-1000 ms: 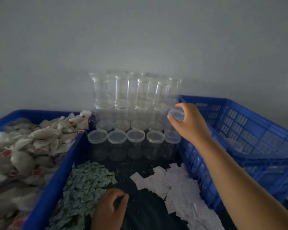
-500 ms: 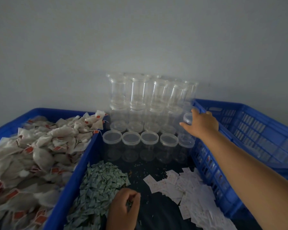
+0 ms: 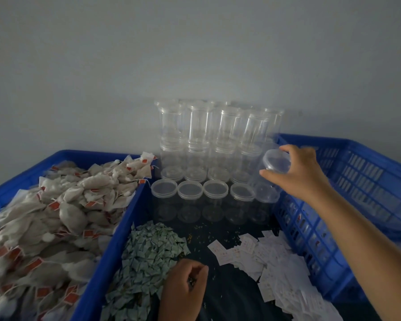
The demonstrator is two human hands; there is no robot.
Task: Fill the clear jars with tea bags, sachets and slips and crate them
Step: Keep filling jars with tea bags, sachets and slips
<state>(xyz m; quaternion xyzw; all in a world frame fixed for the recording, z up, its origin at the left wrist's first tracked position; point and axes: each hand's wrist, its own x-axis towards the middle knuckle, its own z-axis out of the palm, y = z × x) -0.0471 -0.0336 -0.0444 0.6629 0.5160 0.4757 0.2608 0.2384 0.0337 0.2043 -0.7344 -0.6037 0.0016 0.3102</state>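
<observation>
Clear jar, right of centre: lidded, now tipped out of the right end of the jar stack, where it stood upright 0.5 s ago. Right hand grasps its top. Left hand is curled at the sachet pile, lower centre; cannot tell if it holds any. Judged: filling comes next.

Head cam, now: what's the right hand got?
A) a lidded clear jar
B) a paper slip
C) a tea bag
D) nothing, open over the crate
A: the right hand has its fingers and thumb curled round the lid end of a clear jar, tipped at the right end of the jar rows.
</observation>
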